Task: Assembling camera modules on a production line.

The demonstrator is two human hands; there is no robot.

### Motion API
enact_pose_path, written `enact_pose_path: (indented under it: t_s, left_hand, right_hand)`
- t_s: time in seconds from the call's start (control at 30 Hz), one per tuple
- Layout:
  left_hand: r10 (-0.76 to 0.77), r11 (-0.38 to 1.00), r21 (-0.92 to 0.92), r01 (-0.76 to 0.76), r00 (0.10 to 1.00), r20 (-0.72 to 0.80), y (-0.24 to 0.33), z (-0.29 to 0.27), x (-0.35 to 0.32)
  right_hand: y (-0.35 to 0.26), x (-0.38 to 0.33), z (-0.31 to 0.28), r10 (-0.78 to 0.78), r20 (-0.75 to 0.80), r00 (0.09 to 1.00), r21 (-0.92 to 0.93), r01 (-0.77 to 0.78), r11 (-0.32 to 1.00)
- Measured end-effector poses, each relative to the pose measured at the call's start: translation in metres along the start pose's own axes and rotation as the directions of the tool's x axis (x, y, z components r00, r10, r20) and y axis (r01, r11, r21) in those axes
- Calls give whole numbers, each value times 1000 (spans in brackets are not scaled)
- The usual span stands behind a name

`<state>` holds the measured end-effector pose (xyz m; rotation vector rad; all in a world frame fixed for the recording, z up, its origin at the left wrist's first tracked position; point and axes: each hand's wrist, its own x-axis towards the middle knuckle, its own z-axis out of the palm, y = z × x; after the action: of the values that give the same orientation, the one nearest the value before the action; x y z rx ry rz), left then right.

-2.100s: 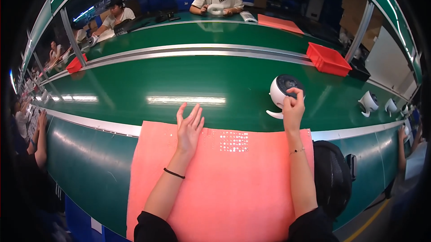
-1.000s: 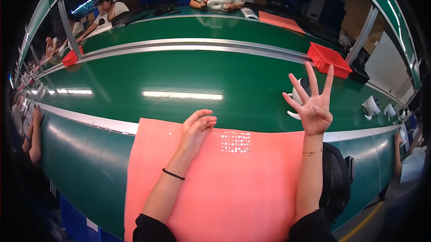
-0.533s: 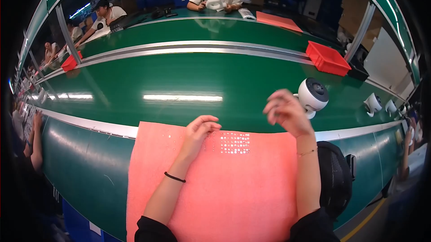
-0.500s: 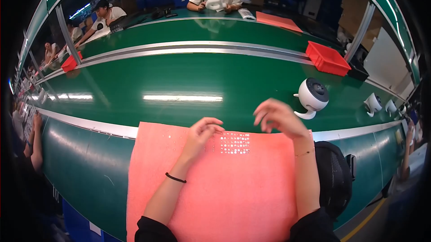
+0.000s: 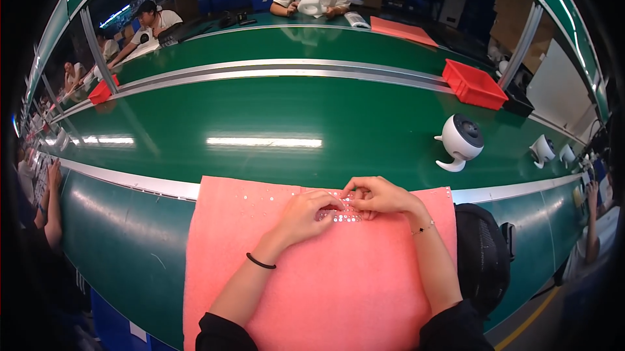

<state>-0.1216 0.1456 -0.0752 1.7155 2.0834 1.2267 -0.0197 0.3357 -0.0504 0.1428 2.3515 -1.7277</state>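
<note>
On the pink foam sheet (image 5: 312, 279), small shiny round pieces (image 5: 347, 218) lie in close rows, partly hidden by my hands. My left hand (image 5: 308, 214) rests at the rows' left side, fingers curled in toward the thumb. From the right, my right hand (image 5: 384, 196) reaches over the same rows, its thumb and forefinger drawn together in a pinch. The fingertips of both hands nearly meet. Whatever they hold is too small to make out. A few loose round pieces (image 5: 271, 199) are scattered left of my left hand.
Beyond the sheet runs a green conveyor belt (image 5: 260, 113). A white camera-shaped device (image 5: 463, 135) with a curved foot stands there, with similar ones farther right. A red bin (image 5: 474, 84) sits at the belt's far edge. A black bag (image 5: 480, 247) lies right of the sheet. Co-workers sit opposite.
My right hand has come down and left from the air onto the rows. My left hand has moved right toward it. The white device has shifted slightly right along the belt.
</note>
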Motion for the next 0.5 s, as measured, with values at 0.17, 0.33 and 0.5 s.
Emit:
enact_pose_path:
  t_s: [0.17,0.33,0.5]
  left_hand:
    - [-17,1000,-24,17,1000,10,0,1,2]
    - [3,999,-34,-4,1000,-8,1,1,2]
    - [-40,999,-6,40,999,36,4,-3,0]
  right_hand:
    - [2,2,-1,3,-15,1000,-7,-3,1000]
    - [4,1,0,10,-21,1000,11,-9,1000]
    - [5,4,2,3,-19,1000,24,-3,1000]
